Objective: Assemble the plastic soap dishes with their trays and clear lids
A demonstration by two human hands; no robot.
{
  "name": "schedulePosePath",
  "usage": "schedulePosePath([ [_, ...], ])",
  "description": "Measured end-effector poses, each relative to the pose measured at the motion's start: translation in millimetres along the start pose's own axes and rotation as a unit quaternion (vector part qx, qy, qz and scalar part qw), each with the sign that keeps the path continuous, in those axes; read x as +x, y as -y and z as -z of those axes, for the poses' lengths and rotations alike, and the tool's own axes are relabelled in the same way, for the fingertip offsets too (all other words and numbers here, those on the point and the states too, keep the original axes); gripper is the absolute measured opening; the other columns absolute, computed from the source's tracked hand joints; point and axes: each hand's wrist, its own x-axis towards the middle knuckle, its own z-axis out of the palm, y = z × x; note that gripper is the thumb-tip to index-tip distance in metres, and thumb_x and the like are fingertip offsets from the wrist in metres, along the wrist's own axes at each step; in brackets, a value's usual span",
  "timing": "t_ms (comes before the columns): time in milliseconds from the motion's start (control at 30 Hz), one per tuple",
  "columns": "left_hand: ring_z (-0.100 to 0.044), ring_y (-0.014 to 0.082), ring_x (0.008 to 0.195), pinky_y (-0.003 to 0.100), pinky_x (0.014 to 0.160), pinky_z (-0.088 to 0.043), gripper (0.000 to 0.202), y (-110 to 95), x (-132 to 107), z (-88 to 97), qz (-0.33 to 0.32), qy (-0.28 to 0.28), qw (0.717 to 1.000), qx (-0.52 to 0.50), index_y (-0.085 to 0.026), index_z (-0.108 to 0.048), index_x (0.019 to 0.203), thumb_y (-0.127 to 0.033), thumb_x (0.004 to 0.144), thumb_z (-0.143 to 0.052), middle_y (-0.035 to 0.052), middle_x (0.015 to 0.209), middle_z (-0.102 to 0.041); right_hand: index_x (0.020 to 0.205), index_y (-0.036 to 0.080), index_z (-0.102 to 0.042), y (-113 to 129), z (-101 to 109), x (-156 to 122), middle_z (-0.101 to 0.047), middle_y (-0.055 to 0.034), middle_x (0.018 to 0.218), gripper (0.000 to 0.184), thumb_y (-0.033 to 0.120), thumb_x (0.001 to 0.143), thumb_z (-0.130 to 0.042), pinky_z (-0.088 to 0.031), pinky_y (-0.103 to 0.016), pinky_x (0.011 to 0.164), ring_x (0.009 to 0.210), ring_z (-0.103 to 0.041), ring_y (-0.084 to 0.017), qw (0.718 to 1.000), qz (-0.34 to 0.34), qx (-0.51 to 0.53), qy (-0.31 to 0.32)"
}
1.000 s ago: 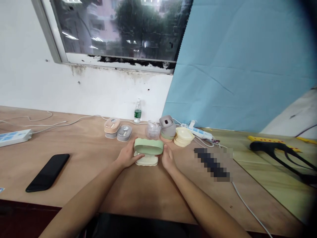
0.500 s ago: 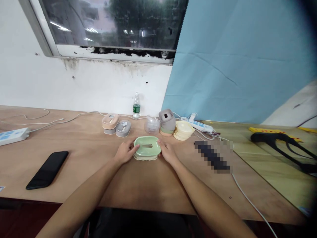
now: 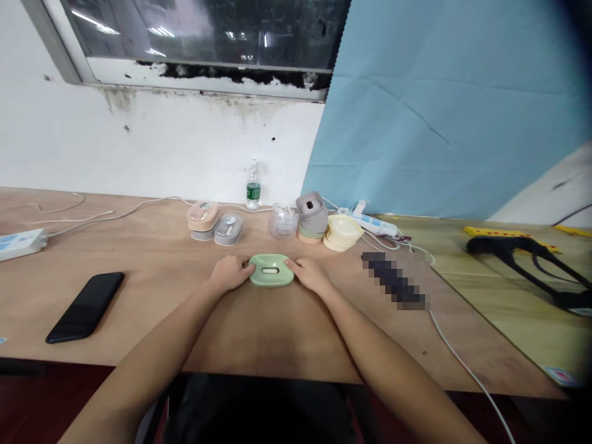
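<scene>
A pale green oval soap dish (image 3: pixel 271 279) with a slot in its middle lies on the table in front of me. Something cream shows through the slot. My left hand (image 3: pixel 231 273) grips its left end, thumb on the rim and fingers curled at the side. At the right end, my right hand (image 3: pixel 309 274) holds it the same way. Behind my hands stand a peach soap box (image 3: pixel 203 214) on a grey one, a second grey soap box (image 3: pixel 228 230), clear plastic covers (image 3: pixel 283 222), stacked grey trays (image 3: pixel 313 213) and a stack of cream trays (image 3: pixel 343 232).
A black phone (image 3: pixel 86 306) lies at the left, near a white power strip (image 3: pixel 21 244). A water bottle (image 3: pixel 253 187) stands by the wall. At the right are another power strip (image 3: pixel 375 224), a pixelated dark object (image 3: pixel 395 282), a cable and a black strap-like item (image 3: pixel 513 265).
The green dish has come down over the cream piece, whose wavy edge showed beneath it before and is now covered. Both hands have lowered with it. The view has tilted slightly downward.
</scene>
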Motion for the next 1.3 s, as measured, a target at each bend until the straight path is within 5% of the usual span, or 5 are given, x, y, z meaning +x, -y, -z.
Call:
schedulePosePath([
  [300,-0.062,0.0246,0.095,0.029,0.071,-0.043,0.038,-4,3,-1.3,0.035,-0.002,0.999,0.003,-0.03,-0.064,0.11,-0.048,0.09,-0.038,0.0043,0.108,-0.068,0.049,0.019,-0.044,-1,-10,9,-0.048,0.0014,0.048,0.052,0.056,0.085,-0.045,-0.02,-0.026,0.049,0.049,-0.043,-0.011,1.0,0.017,0.001,-0.02],
  [633,-0.064,0.0221,0.089,0.027,0.067,-0.041,0.039,1,2,-1.8,0.009,-0.021,1.0,-0.021,-0.03,-0.065,0.108,-0.05,0.091,-0.036,0.0023,0.097,-0.071,0.094,0.02,-0.066,16,31,49,-0.067,-0.0069,0.096,0.027,0.037,0.09,-0.045,-0.042,-0.029,0.077,0.085,-0.06,-0.019,0.959,0.132,0.023,-0.25],
  [767,-0.064,0.0222,0.088,0.027,0.066,-0.041,0.04,2,1,0.0,0.0,-0.017,1.0,-0.025,-0.029,-0.065,0.107,-0.051,0.091,-0.036,0.0024,0.096,-0.071,0.116,0.015,-0.059,25,40,93,-0.061,-0.012,0.119,0.033,0.027,0.09,-0.043,-0.04,-0.032,0.094,0.111,-0.054,-0.023,0.956,0.176,-0.009,-0.236],
  [900,-0.064,0.0218,0.086,0.026,0.065,-0.041,0.04,0,0,2.3,0.004,-0.013,1.0,-0.021,-0.027,-0.066,0.102,-0.051,0.091,-0.036,0.003,0.093,-0.071,0.111,0.013,-0.062,31,36,124,-0.065,-0.0154,0.111,0.032,0.028,0.092,-0.042,-0.041,-0.033,0.09,0.106,-0.057,-0.025,0.97,0.131,-0.077,-0.188],
  [1300,-0.064,0.0217,0.085,0.027,0.064,-0.041,0.038,2,2,-0.1,-0.002,-0.013,1.0,-0.022,-0.025,-0.065,0.094,-0.052,0.091,-0.038,0.0033,0.09,-0.07,0.092,0.019,-0.065,39,40,139,-0.07,-0.0084,0.096,0.02,0.016,0.08,-0.049,-0.044,-0.031,0.075,0.088,-0.061,-0.022,0.979,0.063,-0.03,-0.192],
])
